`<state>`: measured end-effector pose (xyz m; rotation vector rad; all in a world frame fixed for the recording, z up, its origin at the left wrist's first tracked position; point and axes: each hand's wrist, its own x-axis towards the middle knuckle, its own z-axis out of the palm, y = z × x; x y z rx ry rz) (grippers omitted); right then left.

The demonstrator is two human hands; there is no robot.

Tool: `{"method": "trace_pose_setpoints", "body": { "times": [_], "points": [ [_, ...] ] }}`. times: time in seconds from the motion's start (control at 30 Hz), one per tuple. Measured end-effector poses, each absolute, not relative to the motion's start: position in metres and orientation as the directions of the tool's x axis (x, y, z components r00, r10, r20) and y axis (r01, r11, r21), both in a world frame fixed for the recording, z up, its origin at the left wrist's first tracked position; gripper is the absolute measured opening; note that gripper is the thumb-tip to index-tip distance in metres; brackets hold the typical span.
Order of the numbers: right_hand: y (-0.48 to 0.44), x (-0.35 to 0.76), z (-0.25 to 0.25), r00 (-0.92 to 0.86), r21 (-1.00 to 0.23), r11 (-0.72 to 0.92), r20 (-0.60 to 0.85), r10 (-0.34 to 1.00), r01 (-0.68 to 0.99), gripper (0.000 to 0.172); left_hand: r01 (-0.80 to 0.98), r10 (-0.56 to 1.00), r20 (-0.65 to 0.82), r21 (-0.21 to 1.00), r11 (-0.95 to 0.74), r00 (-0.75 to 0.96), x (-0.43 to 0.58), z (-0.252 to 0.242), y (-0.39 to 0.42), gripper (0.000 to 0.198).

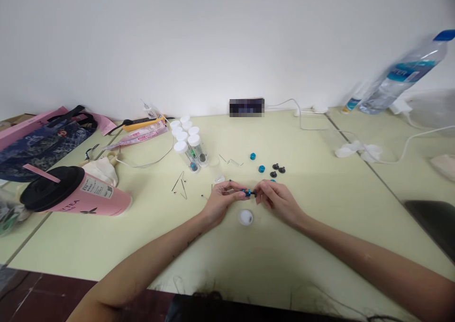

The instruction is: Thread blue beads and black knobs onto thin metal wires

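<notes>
I worked at pale, joined tables (88, 243) against a bare white wall (177, 37), perhaps in an office or study room; a takeaway cup (80, 196), water bottle (405, 75) and phone (246, 107) stood there.

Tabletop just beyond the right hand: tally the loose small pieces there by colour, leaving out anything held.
Shiny blue rounded pieces: 3, one partly hidden by the right hand
Black round-headed pieces: 3
Total: 6

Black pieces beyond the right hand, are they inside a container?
No, the three black pieces lie loose on the table.
</notes>
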<state>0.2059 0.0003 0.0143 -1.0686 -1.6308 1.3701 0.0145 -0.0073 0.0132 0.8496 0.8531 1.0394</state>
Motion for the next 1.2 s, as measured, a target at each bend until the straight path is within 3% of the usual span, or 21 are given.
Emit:
{"method": "trace_pose_setpoints", "body": {
  "times": [1.2],
  "points": [
    [0.0044, 0.2100, 0.0113, -0.409, -0.994, 0.046, 0.000, 0.912, 0.102, 0.036, -0.370, 0.920, -0.212, 0.868, 0.333, 0.330, 0.0104, 0.0080, 0.0008, 0.017]
  ]
}}
